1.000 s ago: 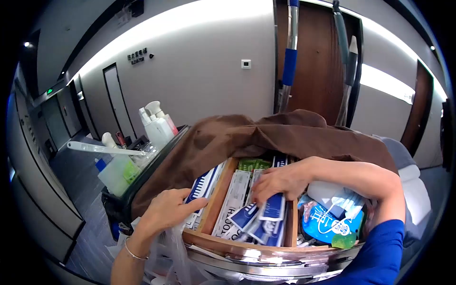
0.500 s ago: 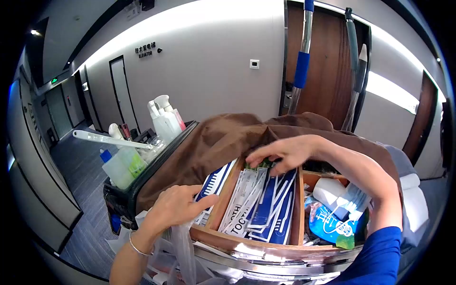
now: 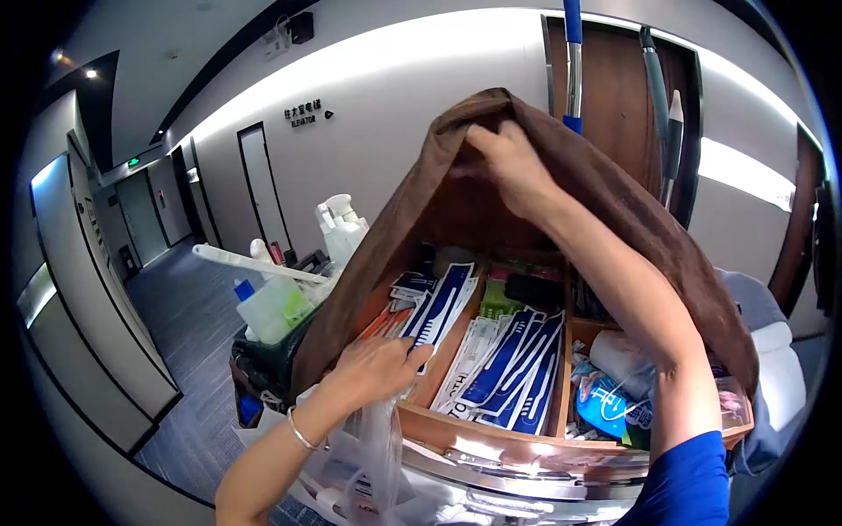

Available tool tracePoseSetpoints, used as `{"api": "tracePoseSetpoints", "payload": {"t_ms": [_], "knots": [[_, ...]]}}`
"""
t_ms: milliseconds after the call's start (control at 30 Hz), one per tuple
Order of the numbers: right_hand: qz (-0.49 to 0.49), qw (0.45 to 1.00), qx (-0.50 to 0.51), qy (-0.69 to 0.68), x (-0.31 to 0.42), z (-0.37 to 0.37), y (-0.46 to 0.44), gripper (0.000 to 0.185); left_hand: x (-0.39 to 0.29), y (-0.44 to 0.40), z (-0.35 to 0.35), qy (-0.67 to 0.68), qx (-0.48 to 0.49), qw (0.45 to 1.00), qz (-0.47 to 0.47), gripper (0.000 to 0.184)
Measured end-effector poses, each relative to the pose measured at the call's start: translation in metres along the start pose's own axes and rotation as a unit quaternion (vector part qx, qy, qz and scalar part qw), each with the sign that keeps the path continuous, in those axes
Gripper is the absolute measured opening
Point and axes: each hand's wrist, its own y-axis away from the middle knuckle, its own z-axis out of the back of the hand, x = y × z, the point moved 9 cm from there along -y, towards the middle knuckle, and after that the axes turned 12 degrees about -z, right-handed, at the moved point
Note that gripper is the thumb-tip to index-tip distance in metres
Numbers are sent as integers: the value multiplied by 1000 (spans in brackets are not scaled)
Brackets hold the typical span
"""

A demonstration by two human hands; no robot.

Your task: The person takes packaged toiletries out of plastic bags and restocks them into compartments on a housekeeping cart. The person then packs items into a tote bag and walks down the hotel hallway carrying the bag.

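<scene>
In the head view, the right hand (image 3: 513, 162), at the upper centre of the frame, holds up the edge of a brown cloth (image 3: 386, 202), its fingers closed on the fabric and partly hidden by it. The cloth arches over a wooden tray (image 3: 450, 353) with compartments, at the centre and lower centre.

The left hand (image 3: 373, 373), left of the lower centre, rests at the tray's front left corner, its thumb beside a blue-and-white packet (image 3: 445, 298); whether its fingers grip anything, I cannot tell. A clear plastic bag (image 3: 377, 447) hangs just below it.

In the middle compartment, more blue-and-white packets (image 3: 504, 368) lie fanned out, with green packets (image 3: 497, 301) behind. Towards the lower right sit a blue pouch (image 3: 599, 399) and, just above, a white roll (image 3: 610, 351). Left of the cloth stand a squeeze bottle (image 3: 266, 311) and white pump bottles (image 3: 340, 232); a white handle (image 3: 246, 261) slants across between them.
</scene>
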Motion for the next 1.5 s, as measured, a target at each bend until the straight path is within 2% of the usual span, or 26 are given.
{"api": "tracePoseSetpoints", "payload": {"t_ms": [100,133,167,200,233,267,333,367,400,467,500,533,600,733,867,967,1067,1133,1200,1233,1300,1333,1367,1400,1467,1500], "knots": [[-35,995,56,72,-12,-40,17,33,5,2,0,18,15,1000,2,53],[-32,982,134,133,-17,-57,25,34,10,3,1,20,8,1000,5,53],[-70,949,229,204,-36,-73,30,37,13,5,0,34,10,999,-4,55],[-96,915,279,277,-64,-83,32,47,16,6,-1,46,13,999,-15,56],[-7,878,263,400,-77,-89,37,57,19,4,-4,53,24,998,-11,59],[7,842,288,456,-101,-94,46,57,19,3,-4,52,19,998,-12,59],[-22,833,327,446,-150,-97,59,61,24,2,-4,53,13,998,18,56],[9,827,359,432,-175,-100,59,61,18,8,4,58,2,998,26,55],[14,828,327,454,-182,-100,61,59,20,8,4,43,-15,999,21,54],[-43,859,308,406,-177,-107,59,57,22,11,2,10,14,999,49,53],[-2,860,286,424,-147,-113,65,52,16,15,7,1,15,999,40,53],[-4,861,282,424,-149,-116,56,52,16,18,7,0,17,999,36,53],[-16,756,436,488,-175,-139,64,48,21,25,16,76,-41,996,21,50],[-19,801,403,443,-160,-135,73,48,28,75,62,218,-221,951,-4,41],[-3,840,369,397,-123,-127,90,49,17,144,87,318,-253,913,50,39],[21,862,329,385,-98,-126,93,50,9,179,97,365,-317,875,13,43],[89,826,268,488,-122,-136,82,55,5,208,104,409,-357,840,-3,44],[33,832,374,408,-130,-136,90,55,-6,229,112,433,-432,791,31,45],[86,814,369,440,-128,-132,91,54,-28,241,116,443,-472,762,-4,46],[117,803,364,458,-125,-130,90,54,-33,244,114,439,-479,760,1,46],[181,777,358,485,-118,-132,90,53,-37,256,109,326,-474,816,65,52],[217,764,354,493,-108,-138,93,52,-44,260,107,315,-482,814,76,52],[302,758,293,498,-85,-134,98,48,-50,263,103,328,-480,808,93,44],[305,762,298,488,-60,-134,104,48,-54,262,96,345,-475,803,109,38],[306,654,431,540,-20,-134,127,48,-56,274,90,297,-473,816,147,34],[223,695,389,562,0,-121,121,49,-59,275,83,317,-457,814,170,34]]}}
